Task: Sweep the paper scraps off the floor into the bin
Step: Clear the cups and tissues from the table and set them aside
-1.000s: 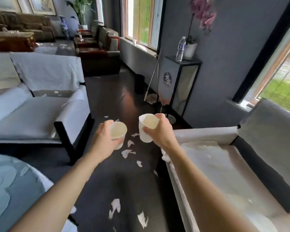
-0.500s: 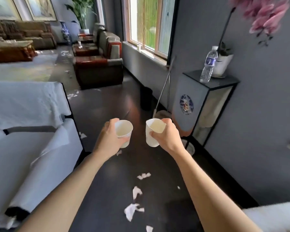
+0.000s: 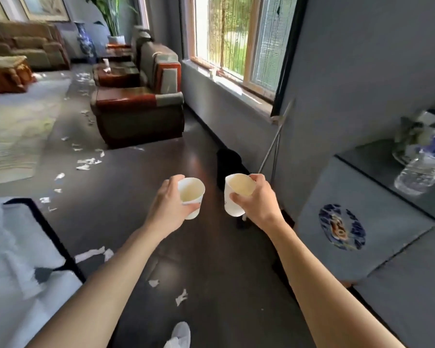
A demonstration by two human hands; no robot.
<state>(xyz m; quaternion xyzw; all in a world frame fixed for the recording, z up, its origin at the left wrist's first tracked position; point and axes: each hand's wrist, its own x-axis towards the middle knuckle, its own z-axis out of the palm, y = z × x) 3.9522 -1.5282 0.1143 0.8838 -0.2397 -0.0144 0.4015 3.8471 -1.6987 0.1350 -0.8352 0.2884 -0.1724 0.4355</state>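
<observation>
Left hand [image 3: 165, 205] round left cup [image 3: 192, 194] — right hand [image 3: 260, 204] round right cup [image 3: 236, 193] (hands curled)

The dark, glossy floor [image 3: 141, 197] carries white paper scraps [image 3: 88, 162] in a loose trail beside the pale rug [image 3: 13, 136] at the left, running past the front of a brown armchair [image 3: 138, 114]. More scraps lie nearer: a long strip by the corner of a white-covered seat [image 3: 23, 259] and two small pieces between the forearms. A black bin [image 3: 227, 167] stands on the floor close to the window wall. Just to its right two thin handles [image 3: 274, 146] lean on that wall. A grey cabinet [image 3: 357, 222] stands at the right. A white shoe [image 3: 180, 335] is at the bottom edge.
</observation>
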